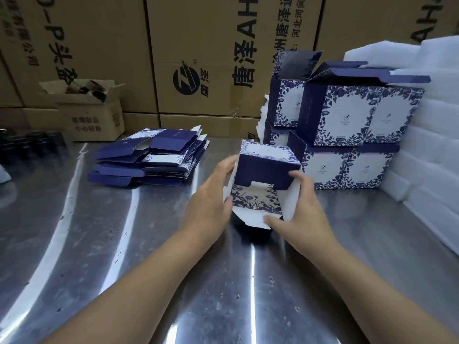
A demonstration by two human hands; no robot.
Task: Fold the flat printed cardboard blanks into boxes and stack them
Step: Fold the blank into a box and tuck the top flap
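Near the middle of the worktop [99, 244], both hands are clasping a half-folded box [265, 167], its open end facing the camera. The left hand [211, 197] is gripping the left wall, thumb on the white flap. The right hand [304, 209] is curling round the right side, one finger pressing the navy flap. Flat blanks [149, 160] are lying piled toward the far left. Folded boxes [347, 135] are standing stacked far right, insides hidden. A small brown carton [94, 120] at the far edge is holding dark items too dim to identify.
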